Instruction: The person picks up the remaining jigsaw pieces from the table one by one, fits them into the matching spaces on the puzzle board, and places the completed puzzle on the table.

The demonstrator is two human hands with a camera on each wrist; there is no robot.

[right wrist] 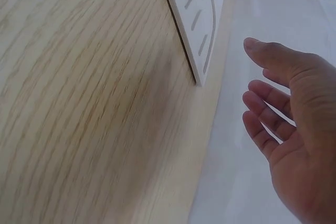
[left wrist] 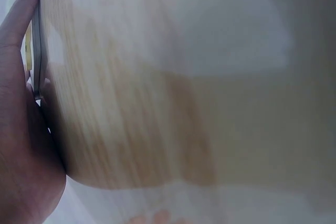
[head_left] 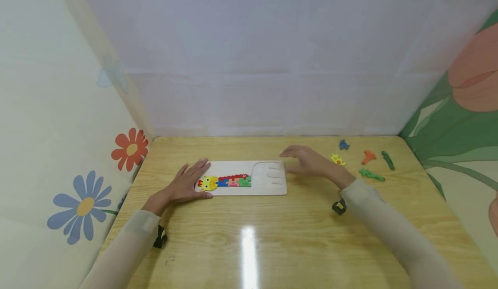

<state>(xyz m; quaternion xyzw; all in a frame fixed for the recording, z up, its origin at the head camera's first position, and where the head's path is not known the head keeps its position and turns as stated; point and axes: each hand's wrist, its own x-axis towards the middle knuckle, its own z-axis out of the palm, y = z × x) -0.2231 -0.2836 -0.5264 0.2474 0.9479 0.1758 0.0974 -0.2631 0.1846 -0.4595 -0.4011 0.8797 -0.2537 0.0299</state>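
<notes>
A white puzzle board [head_left: 268, 190] lies on the table with a giraffe partly laid in it. The yellow giraffe head [head_left: 210, 184] is at its left end, followed by blue, pink and green [head_left: 246, 182] neck pieces under a red mane. Outlined, unfilled grooves show at the right end. My left hand [head_left: 184, 185] rests at the board's left end, fingers along the far corner and thumb along the near edge. Just off the right end hovers my right hand [head_left: 311, 162], fingers loosely bent and holding nothing; the right wrist view shows it apart from the board [right wrist: 193, 27].
Loose puzzle pieces lie at the table's back right: blue [head_left: 344, 144], yellow spotted [head_left: 338, 159], orange [head_left: 368, 157], dark green [head_left: 387, 160] and bright green [head_left: 371, 175]. A pale wall [head_left: 272, 103] stands behind the table [head_left: 210, 237], with flower-printed panels on both sides.
</notes>
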